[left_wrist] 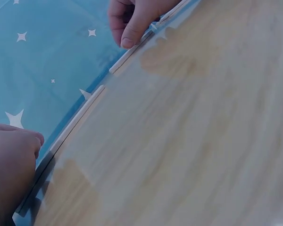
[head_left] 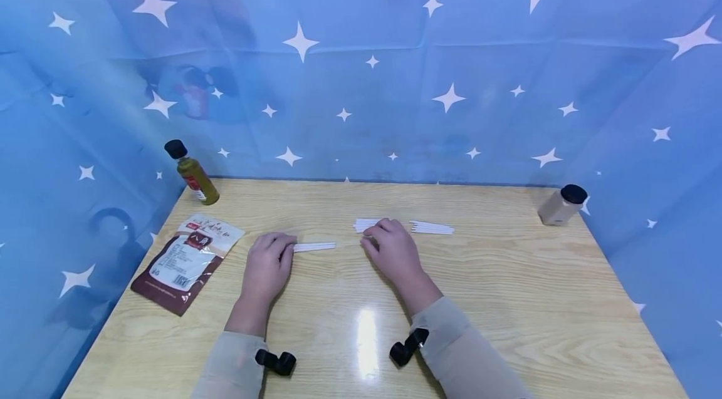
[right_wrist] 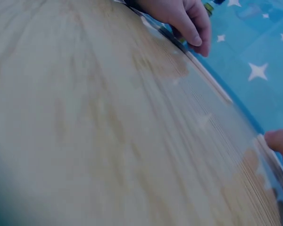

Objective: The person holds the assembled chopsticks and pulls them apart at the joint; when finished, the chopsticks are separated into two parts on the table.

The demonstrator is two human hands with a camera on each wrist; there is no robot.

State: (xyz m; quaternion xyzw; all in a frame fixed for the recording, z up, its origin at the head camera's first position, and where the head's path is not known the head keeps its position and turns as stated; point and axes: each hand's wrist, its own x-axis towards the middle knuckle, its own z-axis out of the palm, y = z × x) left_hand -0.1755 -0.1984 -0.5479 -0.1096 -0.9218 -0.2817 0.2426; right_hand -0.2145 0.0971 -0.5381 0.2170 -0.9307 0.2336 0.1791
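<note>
Three groups of thin white sticks lie in a row across the table. From between my left hand's (head_left: 269, 264) thumb and forefinger, the left group of sticks (head_left: 314, 247) runs out to the right; the hand covers their other end. My right hand (head_left: 395, 252) is at the middle group of sticks (head_left: 365, 223), fingers bent down and partly hiding it. Its thumb and forefinger tips come close together right by the sticks, but I cannot tell if they pinch any. Just right of that hand lies the third group of sticks (head_left: 432, 227), untouched.
A brown and white printed pouch (head_left: 186, 261) lies flat at the left. Behind it stands an oil bottle (head_left: 197, 180) with a black cap. At the back right is a small black-lidded jar (head_left: 561, 206). Blue star-patterned cloth (head_left: 338, 73) hangs behind the wooden table (head_left: 507, 311).
</note>
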